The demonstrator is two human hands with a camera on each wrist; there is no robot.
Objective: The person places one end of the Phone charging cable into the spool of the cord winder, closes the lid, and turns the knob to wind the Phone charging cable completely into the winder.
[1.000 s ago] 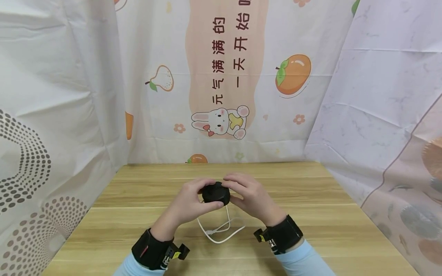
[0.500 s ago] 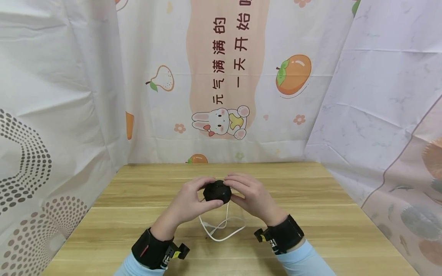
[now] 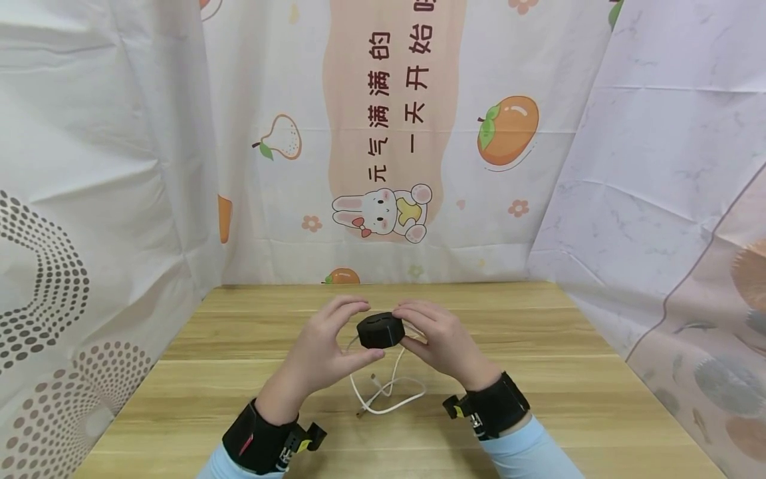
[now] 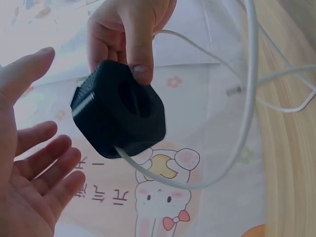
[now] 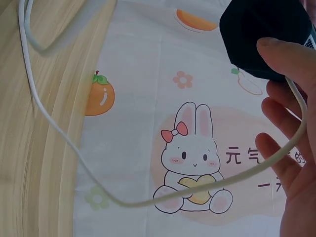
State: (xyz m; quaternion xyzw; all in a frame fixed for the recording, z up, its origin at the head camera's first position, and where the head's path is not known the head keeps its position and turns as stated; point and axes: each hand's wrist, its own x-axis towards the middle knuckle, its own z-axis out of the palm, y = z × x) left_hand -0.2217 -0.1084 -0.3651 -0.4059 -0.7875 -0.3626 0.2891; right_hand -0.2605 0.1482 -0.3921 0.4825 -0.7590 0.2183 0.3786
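Note:
A black, many-sided cable winder (image 3: 381, 332) is raised above the table, with slots in its flat face. My right hand (image 3: 439, 339) pinches it; the thumb lies across the slotted face of the winder (image 4: 106, 108) in the left wrist view. White cable (image 3: 413, 399) comes out at both sides and hangs in loops down to the wood. On the other side, my left hand (image 3: 314, 349) is spread around the winder, thumb and fingers apart. In its wrist view a gap shows between the left hand (image 4: 29, 177) and the black body.
A plug end (image 4: 234, 91) of the cable shows near the table edge in the left wrist view. The wooden table (image 3: 239, 379) reaches back to a printed cloth (image 3: 269, 219). More cloth hangs at both sides.
My left hand has loosened from the winder and spread its fingers. The winder has tilted and shifted slightly right in my right hand, so its side faces show and the cable ends have shifted.

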